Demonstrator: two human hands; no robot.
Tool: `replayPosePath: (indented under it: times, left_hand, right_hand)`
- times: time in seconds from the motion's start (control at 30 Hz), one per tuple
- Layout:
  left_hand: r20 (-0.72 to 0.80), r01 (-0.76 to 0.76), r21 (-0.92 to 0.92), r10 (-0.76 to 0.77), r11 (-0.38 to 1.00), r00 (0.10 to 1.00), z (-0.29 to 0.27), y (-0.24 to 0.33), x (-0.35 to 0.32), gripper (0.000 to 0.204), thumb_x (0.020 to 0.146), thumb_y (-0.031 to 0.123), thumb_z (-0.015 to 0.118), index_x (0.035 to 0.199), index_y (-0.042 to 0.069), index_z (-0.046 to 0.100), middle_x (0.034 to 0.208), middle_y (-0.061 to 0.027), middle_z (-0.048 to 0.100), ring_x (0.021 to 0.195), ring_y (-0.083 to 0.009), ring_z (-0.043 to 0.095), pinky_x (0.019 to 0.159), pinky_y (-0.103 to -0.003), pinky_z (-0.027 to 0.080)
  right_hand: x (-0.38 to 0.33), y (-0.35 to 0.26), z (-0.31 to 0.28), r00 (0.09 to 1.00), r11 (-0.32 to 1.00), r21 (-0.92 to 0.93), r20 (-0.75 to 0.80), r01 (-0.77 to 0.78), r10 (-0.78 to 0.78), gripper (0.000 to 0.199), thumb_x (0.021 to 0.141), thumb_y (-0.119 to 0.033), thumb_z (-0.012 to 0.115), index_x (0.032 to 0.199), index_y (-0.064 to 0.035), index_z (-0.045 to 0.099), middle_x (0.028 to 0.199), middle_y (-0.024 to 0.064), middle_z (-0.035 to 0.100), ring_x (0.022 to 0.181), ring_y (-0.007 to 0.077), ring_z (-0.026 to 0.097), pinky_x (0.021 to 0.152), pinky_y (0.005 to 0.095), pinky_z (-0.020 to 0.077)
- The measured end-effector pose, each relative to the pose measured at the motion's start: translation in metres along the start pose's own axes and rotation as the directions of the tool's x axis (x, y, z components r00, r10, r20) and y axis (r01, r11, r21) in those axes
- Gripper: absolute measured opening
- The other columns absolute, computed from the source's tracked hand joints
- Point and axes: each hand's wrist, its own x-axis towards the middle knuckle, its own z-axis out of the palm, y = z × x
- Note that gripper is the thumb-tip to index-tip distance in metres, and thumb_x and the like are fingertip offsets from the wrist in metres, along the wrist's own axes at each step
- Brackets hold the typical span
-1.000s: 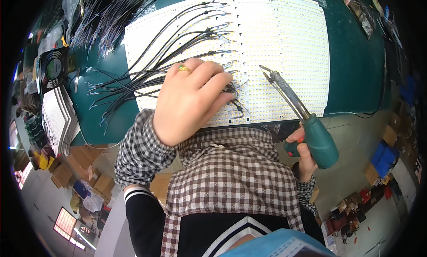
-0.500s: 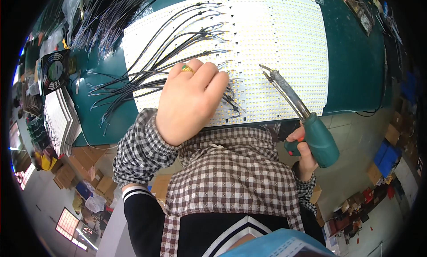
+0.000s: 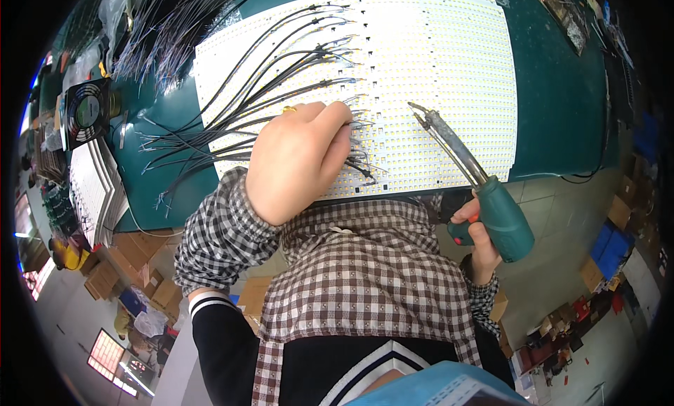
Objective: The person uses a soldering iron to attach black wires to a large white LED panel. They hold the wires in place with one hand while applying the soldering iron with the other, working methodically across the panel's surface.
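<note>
A: Head view. Where are your hands?

B: My left hand (image 3: 298,160) rests on the white LED panel (image 3: 421,69), fingers pinched on thin black wires (image 3: 260,100) at its near edge. My right hand (image 3: 477,234) grips the soldering iron (image 3: 467,174) by its teal handle, tip raised just right of the left fingers.

A: The panel?

B: Flat on the green desk (image 3: 554,90), covered in rows of small dots; wires fan off leftward.

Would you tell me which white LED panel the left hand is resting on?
The large panel on the green table, under the left hand; the other panels are stacked at the left.
</note>
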Motion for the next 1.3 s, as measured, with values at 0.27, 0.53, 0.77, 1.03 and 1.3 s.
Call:
replayPosePath:
  times: [0.27, 0.53, 0.77, 1.03, 1.3]
  left_hand:
    - [-0.070, -0.057, -0.115, 0.049, 0.992, 0.996, 0.001, 0.001, 0.003, 0.015, 0.089, 0.004, 0.072, 0.104, 0.005, 0.069, 0.088, -0.0133, 0.066, 0.078, -0.0336, 0.066, 0.068, -0.041, 0.053]
    - [-0.119, -0.002, -0.051, -0.004, 0.999, 0.993, 0.019, 0.006, 0.008, 0.014, 0.088, 0.005, 0.075, 0.100, 0.003, 0.069, 0.091, -0.0107, 0.069, 0.075, -0.0250, 0.069, 0.066, -0.034, 0.054]
    - [-0.051, 0.099, -0.297, -0.120, 0.950, 0.992, 0.016, 0.001, 0.012, 0.011, 0.089, 0.003, 0.074, 0.099, 0.002, 0.070, 0.088, -0.0065, 0.069, 0.075, -0.0172, 0.068, 0.067, -0.029, 0.054]
    - [-0.109, 0.143, -0.293, -0.182, 0.945, 0.977, 0.027, -0.001, 0.010, 0.006, 0.086, 0.008, 0.071, 0.089, 0.006, 0.066, 0.082, -0.0104, 0.068, 0.069, -0.0274, 0.069, 0.062, -0.038, 0.055]
    - [-0.142, -0.001, -0.224, -0.031, 0.975, 0.989, 0.033, 0.000, 0.009, 0.009, 0.082, 0.005, 0.071, 0.087, 0.005, 0.064, 0.078, -0.0119, 0.064, 0.066, -0.0337, 0.065, 0.059, -0.043, 0.051]
  right_hand:
    - [-0.001, 0.000, 0.001, 1.000, 0.999, 0.026, -0.020, -0.020, 0.021, 0.053, 0.096, -0.029, 0.068, 0.127, 0.0127, 0.058, 0.096, 0.0140, 0.070, 0.083, 0.0215, 0.068, 0.079, 0.0357, 0.0555]
    - [-0.004, -0.001, 0.000, 1.000, 1.000, 0.006, -0.018, -0.016, 0.016, 0.053, 0.095, -0.028, 0.068, 0.127, 0.0128, 0.058, 0.096, 0.0147, 0.070, 0.083, 0.0216, 0.068, 0.080, 0.0368, 0.0557]
    - [-0.003, 0.002, -0.003, 1.000, 0.999, -0.037, 0.014, 0.017, -0.017, 0.054, 0.096, -0.029, 0.067, 0.129, 0.0128, 0.058, 0.100, 0.0163, 0.070, 0.083, 0.0223, 0.069, 0.080, 0.0361, 0.0565]
    - [-0.003, -0.007, 0.002, 1.000, 1.000, -0.026, -0.006, 0.000, 0.000, 0.058, 0.096, -0.028, 0.065, 0.135, 0.0137, 0.056, 0.106, 0.0181, 0.071, 0.084, 0.0225, 0.070, 0.079, 0.0360, 0.0564]
    - [-0.008, -0.006, 0.002, 0.997, 0.997, -0.011, -0.021, -0.075, 0.075, 0.055, 0.093, -0.027, 0.072, 0.131, 0.0106, 0.059, 0.106, 0.0197, 0.073, 0.084, 0.0214, 0.071, 0.079, 0.0345, 0.0579]
